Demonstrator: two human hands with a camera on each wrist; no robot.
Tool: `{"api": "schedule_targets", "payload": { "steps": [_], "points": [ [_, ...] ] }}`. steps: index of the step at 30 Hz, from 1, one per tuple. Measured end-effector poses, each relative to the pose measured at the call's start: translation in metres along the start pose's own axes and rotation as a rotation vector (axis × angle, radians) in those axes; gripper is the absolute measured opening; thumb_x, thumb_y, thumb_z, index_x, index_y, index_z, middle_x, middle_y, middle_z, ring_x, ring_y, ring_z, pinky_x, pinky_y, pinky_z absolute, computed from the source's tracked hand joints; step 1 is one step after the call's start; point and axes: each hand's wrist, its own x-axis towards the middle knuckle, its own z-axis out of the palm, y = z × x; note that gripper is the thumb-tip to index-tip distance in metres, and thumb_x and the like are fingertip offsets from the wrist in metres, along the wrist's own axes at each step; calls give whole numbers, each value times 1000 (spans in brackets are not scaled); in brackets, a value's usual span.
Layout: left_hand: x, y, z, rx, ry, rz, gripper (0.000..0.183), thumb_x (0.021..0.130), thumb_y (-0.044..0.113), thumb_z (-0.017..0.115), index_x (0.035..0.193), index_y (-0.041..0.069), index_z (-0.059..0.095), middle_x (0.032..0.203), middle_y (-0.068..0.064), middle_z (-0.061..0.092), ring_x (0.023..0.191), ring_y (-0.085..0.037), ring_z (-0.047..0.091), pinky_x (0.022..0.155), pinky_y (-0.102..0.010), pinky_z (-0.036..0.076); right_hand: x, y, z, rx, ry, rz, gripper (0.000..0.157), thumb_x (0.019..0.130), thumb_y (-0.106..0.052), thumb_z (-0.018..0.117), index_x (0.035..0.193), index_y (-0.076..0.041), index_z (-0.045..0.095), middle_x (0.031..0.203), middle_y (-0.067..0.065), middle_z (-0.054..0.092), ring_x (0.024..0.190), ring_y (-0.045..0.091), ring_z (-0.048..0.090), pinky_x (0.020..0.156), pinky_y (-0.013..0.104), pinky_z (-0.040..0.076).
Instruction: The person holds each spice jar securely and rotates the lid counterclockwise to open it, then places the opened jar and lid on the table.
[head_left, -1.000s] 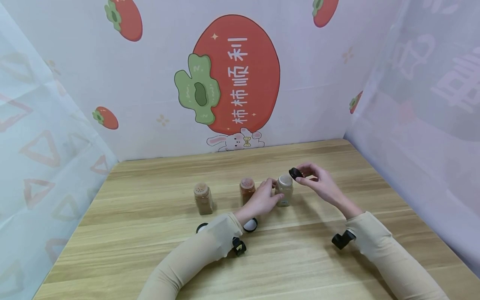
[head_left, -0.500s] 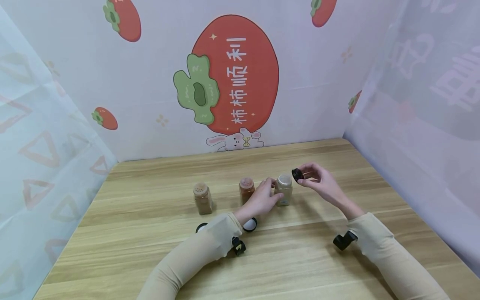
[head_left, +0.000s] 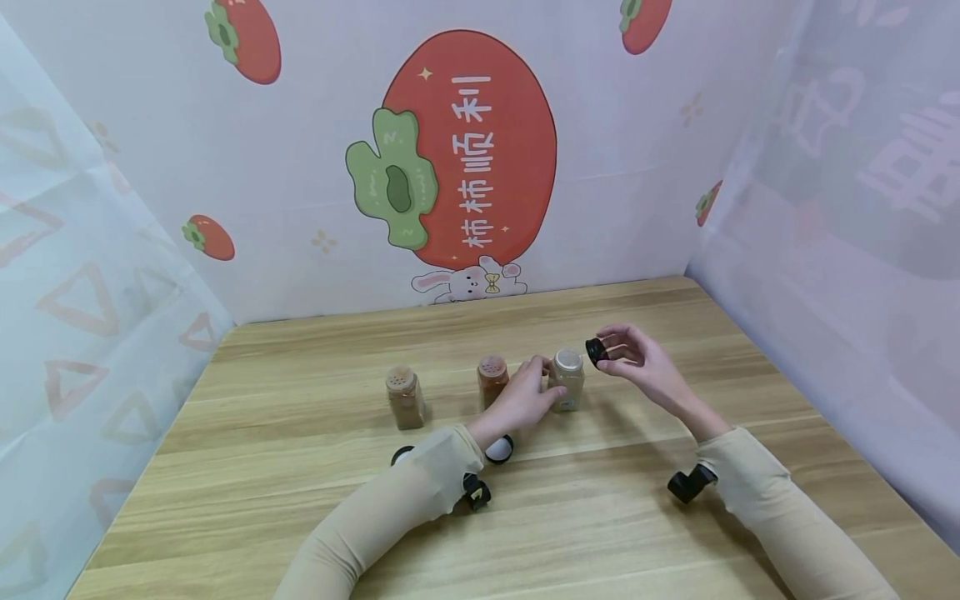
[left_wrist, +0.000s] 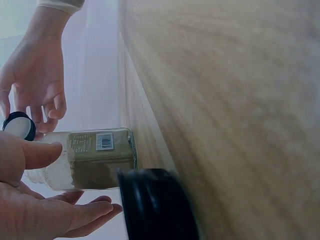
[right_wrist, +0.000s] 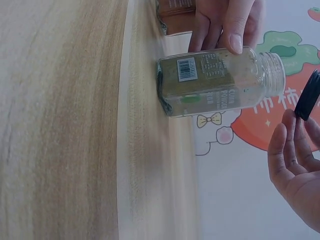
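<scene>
My left hand (head_left: pixel 522 395) holds a clear glass spice jar (head_left: pixel 572 388) of greenish-brown powder, thumb on one side and fingers on the other. The jar stands upright on the table, its threaded mouth uncovered in the right wrist view, where a barcode label (right_wrist: pixel 187 69) also shows. To the right of the mouth, my right hand (head_left: pixel 643 367) pinches a black screw cap (head_left: pixel 596 352), apart from the jar. The cap's white inside (left_wrist: pixel 18 128) shows in the left wrist view.
A jar of red spice (head_left: pixel 492 375) with a perforated top stands left of the held jar. A brown-powder jar (head_left: pixel 406 400) is farther left. Two black caps with white insides, one cap (head_left: pixel 499 450) beside the left sleeve and another cap (head_left: pixel 402 455) partly behind it, lie nearer.
My right hand has drawn the black cap slightly to the right, away from the jar's mouth, and the cap has tilted more upright. The left hand stays on the jar.
</scene>
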Motion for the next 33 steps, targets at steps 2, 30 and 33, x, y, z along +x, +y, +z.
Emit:
{"api": "schedule_targets", "payload": {
  "steps": [2, 30, 33],
  "points": [
    [0, 0, 0, -1, 0, -1, 48, 94, 30, 59, 132, 6, 45, 130, -11, 51, 110, -20, 54, 96, -35, 47, -1, 1, -1, -14, -4, -12, 43, 87, -4, 65, 126, 2, 49, 108, 13, 57, 90, 10, 61, 77, 20, 53],
    [-1, 1, -1, -7, -7, 3, 49, 94, 29, 59, 134, 5, 43, 130, -12, 51, 103, -19, 56, 91, -32, 48, -6, 8, -2, 35, -88, 52, 38, 83, 1, 65, 116, 10, 48, 106, 12, 57, 91, 8, 64, 78, 21, 55],
    [-1, 1, -1, -9, -9, -2, 49, 94, 29, 58, 134, 5, 43, 130, -12, 51, 105, -20, 56, 92, -33, 48, -7, 9, -2, 30, -103, 72, 39, 82, 2, 65, 116, 11, 46, 108, 15, 56, 92, 7, 63, 78, 21, 55]
  ]
}}
